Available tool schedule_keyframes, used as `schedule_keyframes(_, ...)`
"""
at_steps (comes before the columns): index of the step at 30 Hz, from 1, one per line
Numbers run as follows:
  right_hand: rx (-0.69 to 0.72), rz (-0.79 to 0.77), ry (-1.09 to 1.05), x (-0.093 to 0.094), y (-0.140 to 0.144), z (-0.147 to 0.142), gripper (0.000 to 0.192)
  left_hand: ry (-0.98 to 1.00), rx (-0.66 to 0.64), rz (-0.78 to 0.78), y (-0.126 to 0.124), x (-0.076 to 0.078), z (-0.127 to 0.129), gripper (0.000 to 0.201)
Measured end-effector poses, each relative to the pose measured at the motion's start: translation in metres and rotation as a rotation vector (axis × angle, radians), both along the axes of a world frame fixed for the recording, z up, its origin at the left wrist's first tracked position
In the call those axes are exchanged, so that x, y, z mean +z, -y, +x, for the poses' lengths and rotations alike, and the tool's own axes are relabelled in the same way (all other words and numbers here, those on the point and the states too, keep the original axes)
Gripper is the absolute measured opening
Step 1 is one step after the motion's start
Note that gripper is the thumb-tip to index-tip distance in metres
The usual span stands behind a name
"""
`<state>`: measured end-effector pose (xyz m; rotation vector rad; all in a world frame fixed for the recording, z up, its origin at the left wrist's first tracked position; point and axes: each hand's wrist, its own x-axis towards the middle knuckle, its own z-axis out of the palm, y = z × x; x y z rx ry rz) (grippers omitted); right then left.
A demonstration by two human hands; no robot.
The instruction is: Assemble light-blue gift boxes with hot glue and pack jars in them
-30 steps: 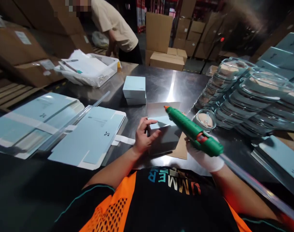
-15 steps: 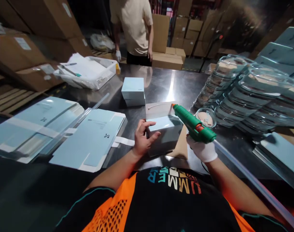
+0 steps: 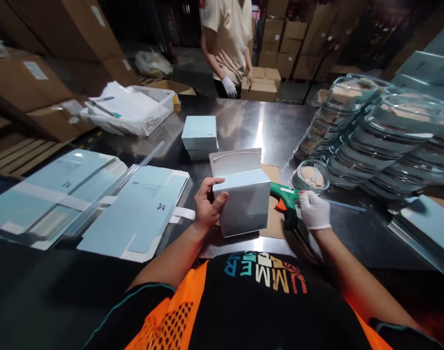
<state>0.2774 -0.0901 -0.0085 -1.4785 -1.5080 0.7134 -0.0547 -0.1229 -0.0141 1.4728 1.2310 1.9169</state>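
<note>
From the head view, we hold a pale blue folded cardboard box (image 3: pixel 243 204) upright near the front edge of the shiny steel table (image 3: pixel 280 126), over a brown cardboard sheet (image 3: pixel 273 218). Our bare left hand (image 3: pixel 206 206) grips its left side, thumb across the front face and fingers curled behind. The box body stands formed, but its white top flap (image 3: pixel 236 162) stands open, so we judge closing it is the step left.

Our white-gloved right hand (image 3: pixel 314 210) rests just right of the box, fingers closed around the green glue gun (image 3: pixel 285 199), which lies low at the table with its clear glue stick (image 3: pixel 344 205) trailing right.

One finished pale blue closed box (image 3: pixel 200 136) sits toward the table's middle. Flat pale blue unfolded box blanks (image 3: pixel 134 209) lie at the left edge, and stacks of clear round plastic-lidded compacts (image 3: pixel 371 136) crowd the right side, with one compact (image 3: pixel 311 176) close by, so much work looks left. Another person in a beige shirt (image 3: pixel 231 39) stands beyond the far edge.
</note>
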Motion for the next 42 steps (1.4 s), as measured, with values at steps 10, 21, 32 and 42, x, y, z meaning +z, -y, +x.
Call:
schedule_keyframes(10,0.374,0.064,-0.270,0.028,-0.021,-0.099,0.036,-0.104,-0.228,0.096,-0.005,-0.018,-0.005,0.056)
schedule_keyframes(21,0.785,0.496,0.050,0.019,0.001,-0.059,0.045,-0.414,-0.538,0.476,-0.017,0.007,-0.028,0.034)
schedule_keyframes(32,0.439,0.034,-0.184,-0.001,0.013,-0.077,0.106,-0.103,-0.312,-0.066,0.001,-0.024,-0.024,0.100)
schedule_keyframes(42,0.344,-0.051,-0.905,0.052,-0.020,-0.033,0.076,0.062,-0.338,-0.531,-0.086,-0.008,0.003,0.074)
